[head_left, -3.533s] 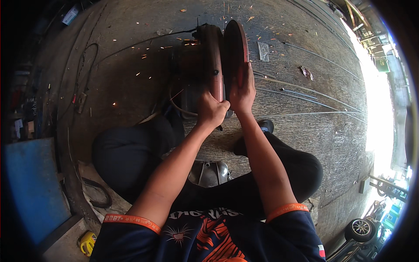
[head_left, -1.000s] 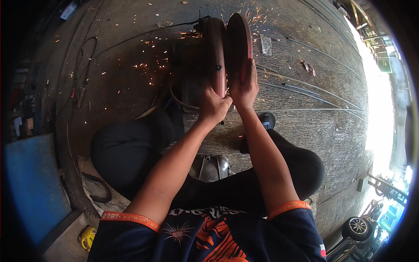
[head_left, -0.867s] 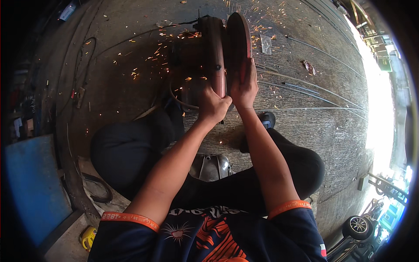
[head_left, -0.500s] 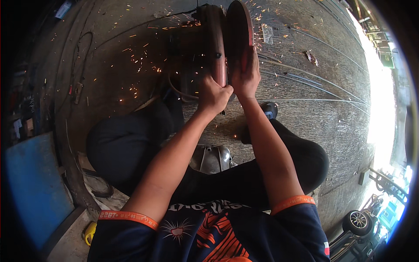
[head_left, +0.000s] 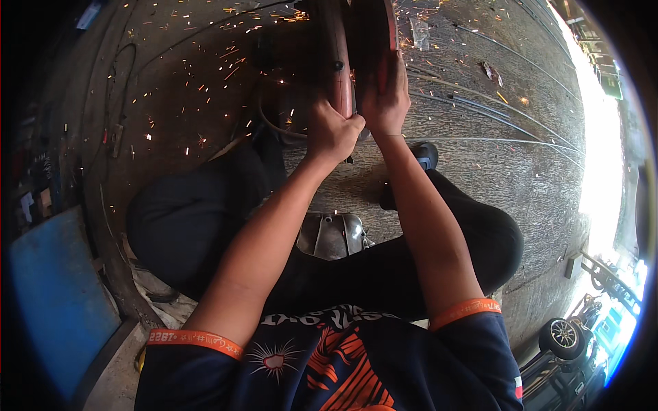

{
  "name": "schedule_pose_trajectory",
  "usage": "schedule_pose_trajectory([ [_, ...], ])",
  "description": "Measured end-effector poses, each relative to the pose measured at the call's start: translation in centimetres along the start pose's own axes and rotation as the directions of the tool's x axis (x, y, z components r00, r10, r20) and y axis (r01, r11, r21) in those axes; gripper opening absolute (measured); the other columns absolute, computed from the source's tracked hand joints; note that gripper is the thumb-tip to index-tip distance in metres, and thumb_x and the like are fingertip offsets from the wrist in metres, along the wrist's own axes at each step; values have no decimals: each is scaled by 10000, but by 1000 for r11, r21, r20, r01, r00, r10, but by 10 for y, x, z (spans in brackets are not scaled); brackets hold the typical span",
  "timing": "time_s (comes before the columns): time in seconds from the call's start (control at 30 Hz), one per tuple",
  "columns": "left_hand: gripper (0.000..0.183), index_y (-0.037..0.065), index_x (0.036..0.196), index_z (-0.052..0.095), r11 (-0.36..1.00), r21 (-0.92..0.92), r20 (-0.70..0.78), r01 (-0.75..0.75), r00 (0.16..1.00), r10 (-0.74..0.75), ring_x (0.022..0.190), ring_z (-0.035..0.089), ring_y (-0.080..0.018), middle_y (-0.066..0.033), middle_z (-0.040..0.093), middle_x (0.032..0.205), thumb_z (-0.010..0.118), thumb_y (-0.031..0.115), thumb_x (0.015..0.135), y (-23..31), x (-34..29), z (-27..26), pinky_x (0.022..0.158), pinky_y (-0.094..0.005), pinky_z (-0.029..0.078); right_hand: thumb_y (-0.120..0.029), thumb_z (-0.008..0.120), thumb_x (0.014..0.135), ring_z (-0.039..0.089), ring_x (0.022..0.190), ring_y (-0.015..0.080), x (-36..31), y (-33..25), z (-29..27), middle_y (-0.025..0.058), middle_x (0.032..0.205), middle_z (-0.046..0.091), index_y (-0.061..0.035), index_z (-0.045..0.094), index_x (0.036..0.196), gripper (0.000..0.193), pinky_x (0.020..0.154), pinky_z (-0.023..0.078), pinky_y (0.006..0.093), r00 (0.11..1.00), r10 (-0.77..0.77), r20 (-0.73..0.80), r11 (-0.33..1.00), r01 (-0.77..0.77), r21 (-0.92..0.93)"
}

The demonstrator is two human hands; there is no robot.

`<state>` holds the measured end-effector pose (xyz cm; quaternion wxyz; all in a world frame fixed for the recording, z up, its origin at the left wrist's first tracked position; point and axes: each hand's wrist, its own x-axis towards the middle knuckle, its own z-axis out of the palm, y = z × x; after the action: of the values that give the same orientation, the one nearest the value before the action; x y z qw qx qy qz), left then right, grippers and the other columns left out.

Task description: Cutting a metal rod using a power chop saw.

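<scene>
Two tall, curved, red-edged parts stand side by side at the top middle, among flying sparks; their upper ends run out of view. They look like parts of a spark-throwing cutting or grinding machine, and shadow hides whether they are joined. My left hand [head_left: 334, 131] is closed around the lower end of the left red part [head_left: 340, 82], its thumb pointing right. My right hand [head_left: 386, 109] clasps the near edge of the round, disc-like right part [head_left: 388, 48], fingers stretched up along its outer face. The contact where sparks start is hidden.
Between my crossed legs lies a grey metal cover [head_left: 332, 235]. Thin metal rods [head_left: 493, 118] and a crumpled scrap [head_left: 490, 73] lie on the floor at right. A blue panel [head_left: 62, 294] leans at lower left. A wheeled vehicle [head_left: 563, 338] appears at lower right.
Both hands and the red parts sit slightly higher in the view, and more of the parts' tops is cut off. Sparks have spread wider to the left. Both grips stay the same.
</scene>
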<state>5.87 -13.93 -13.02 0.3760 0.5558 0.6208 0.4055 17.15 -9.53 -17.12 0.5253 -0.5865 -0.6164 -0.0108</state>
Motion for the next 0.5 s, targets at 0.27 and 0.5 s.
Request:
schedule_pose_trajectory([
  [0.27, 382, -58, 935, 486, 996, -40, -45, -76, 996, 74, 696, 607, -311, -183, 563, 754, 620, 60, 596, 2, 0, 1, 670, -379, 482, -130, 586, 790, 534, 1066, 413, 0, 1, 0, 258, 1213, 504, -8, 426, 1285, 535, 815, 501, 417, 1000, 10, -11, 1000, -10, -6],
  [0.5, 409, -69, 958, 504, 997, -38, -39, -73, 997, 72, 695, 604, -275, -167, 579, 758, 623, 70, 593, -8, 1, 3, 673, -361, 482, -125, 584, 788, 531, 1077, 405, -1, 1, 1, 257, 1214, 505, 11, 433, 1274, 526, 834, 492, 412, 1000, -18, -16, 1000, 17, -10],
])
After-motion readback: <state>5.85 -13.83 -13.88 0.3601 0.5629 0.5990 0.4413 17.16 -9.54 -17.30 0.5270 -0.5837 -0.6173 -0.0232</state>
